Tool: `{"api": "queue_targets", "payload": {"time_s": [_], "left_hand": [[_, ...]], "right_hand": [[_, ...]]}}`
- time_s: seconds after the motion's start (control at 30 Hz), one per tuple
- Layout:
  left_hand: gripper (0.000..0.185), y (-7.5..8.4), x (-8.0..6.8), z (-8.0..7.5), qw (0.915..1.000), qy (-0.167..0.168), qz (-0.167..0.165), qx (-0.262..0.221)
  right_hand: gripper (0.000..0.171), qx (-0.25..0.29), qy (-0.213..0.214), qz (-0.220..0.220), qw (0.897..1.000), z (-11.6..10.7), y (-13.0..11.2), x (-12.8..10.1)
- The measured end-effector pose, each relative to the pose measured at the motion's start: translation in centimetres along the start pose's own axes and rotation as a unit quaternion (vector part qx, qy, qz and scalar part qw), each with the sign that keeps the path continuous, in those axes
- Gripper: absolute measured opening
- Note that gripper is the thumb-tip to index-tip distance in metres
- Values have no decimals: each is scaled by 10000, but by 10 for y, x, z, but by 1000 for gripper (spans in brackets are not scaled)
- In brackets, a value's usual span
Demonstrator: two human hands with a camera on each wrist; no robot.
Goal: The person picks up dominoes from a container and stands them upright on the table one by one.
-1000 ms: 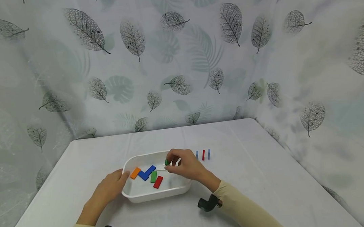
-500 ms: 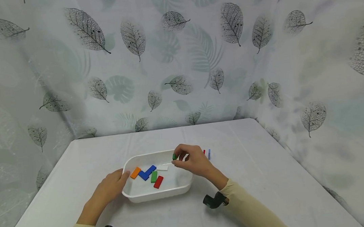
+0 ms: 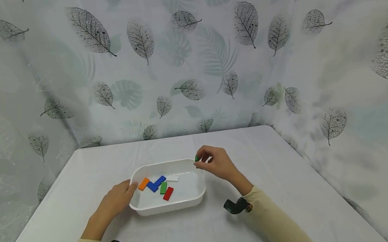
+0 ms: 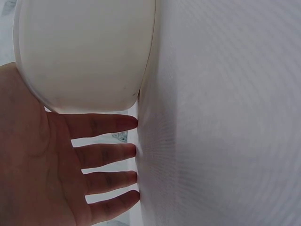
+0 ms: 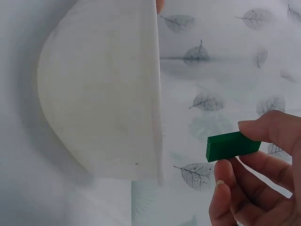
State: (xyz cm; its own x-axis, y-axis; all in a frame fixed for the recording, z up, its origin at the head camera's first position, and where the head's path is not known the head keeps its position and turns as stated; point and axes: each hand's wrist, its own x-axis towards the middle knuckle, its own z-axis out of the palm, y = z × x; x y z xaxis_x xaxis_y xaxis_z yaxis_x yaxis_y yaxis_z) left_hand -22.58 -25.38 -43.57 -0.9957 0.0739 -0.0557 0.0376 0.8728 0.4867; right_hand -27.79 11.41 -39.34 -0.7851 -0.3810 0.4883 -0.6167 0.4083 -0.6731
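My right hand (image 3: 216, 163) pinches a small green block (image 5: 233, 146) between thumb and fingertips. In the head view this hand is at the tray's right rear corner; in the right wrist view the block is held clear above the rim. My left hand (image 3: 119, 197) rests against the left end of a white plastic tray (image 3: 166, 208), thumb over the rim. Its fingers (image 4: 106, 155) are straight and spread, their tips down at the tabletop. Inside the tray lie an orange block (image 3: 144, 184), blue blocks (image 3: 159, 181), a green block (image 3: 163, 188), a red block (image 3: 168, 193) and a white block (image 3: 172, 178).
A white cloth covers the table (image 3: 267, 161). Leaf-patterned sheets (image 3: 185, 63) hang behind it and along both sides. Each wrist carries a dark camera mount (image 3: 235, 205). The small upright blocks right of the tray are hidden behind my right hand.
The right hand has moved rightward and up from over the tray to its right rear corner, carrying the green block. The upright red and blue blocks are now covered. The left hand stays put.
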Motion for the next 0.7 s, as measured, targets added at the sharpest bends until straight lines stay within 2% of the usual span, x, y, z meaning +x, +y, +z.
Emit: {"api": "queue_targets", "payload": {"time_s": [0.4,0.7], "left_hand": [[64,0,1,0,10000,-28,-25,-10],[63,0,-1,-1,10000,26,48,-5]], "right_hand": [[14,-111,107,221,9996,-12,10,-10],[14,-244,-29,417,9988,-14,21,-18]]}}
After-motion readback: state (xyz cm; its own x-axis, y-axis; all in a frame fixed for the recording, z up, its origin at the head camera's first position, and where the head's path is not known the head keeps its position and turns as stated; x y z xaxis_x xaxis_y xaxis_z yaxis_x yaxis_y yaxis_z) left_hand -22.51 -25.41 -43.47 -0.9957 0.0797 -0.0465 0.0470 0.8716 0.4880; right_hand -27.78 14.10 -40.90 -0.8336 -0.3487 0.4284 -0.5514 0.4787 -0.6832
